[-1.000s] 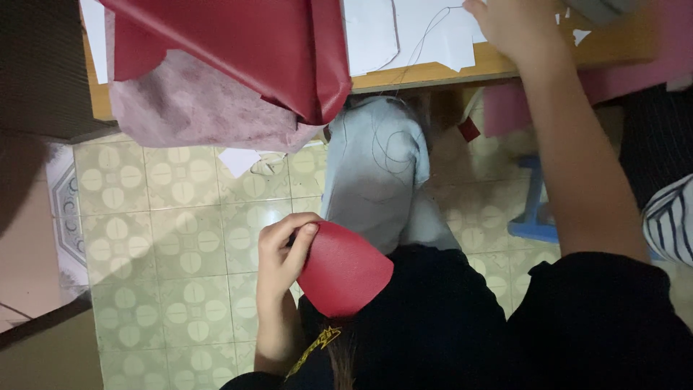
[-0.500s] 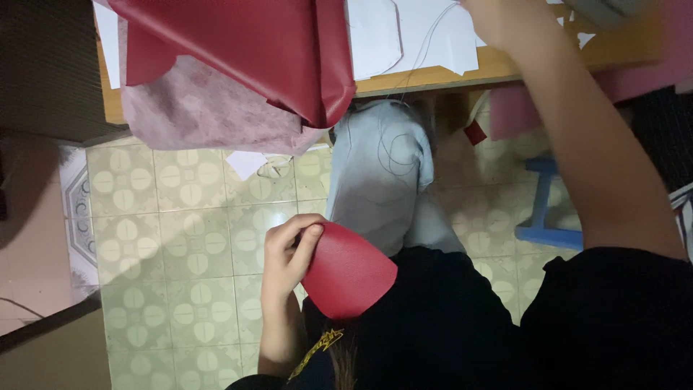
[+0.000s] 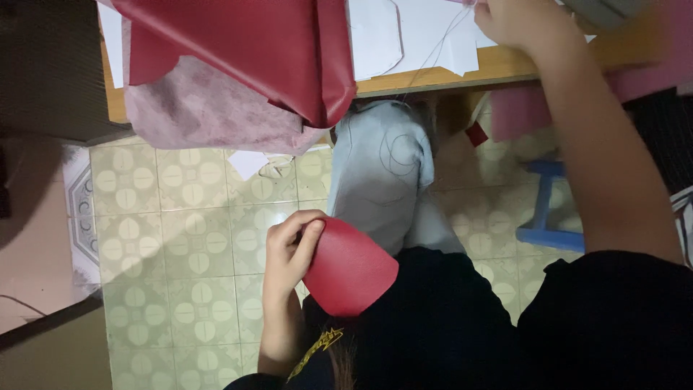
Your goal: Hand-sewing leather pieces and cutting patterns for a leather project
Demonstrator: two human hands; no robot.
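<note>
L hand (image 3: pixel 289 249) is pinched shut on the left edge of a rounded red leather piece (image 3: pixel 351 269) fanning out to its right over the lap, well apart from the R hand (image 3: pixel 516 25), fingers curled on the bench (image 3: pixel 440 76) w/ thread, grip unclear.

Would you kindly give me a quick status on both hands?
Left hand pinching red leather piece over lap. Right hand up on wooden table, among white paper. Nothing between them.
</note>
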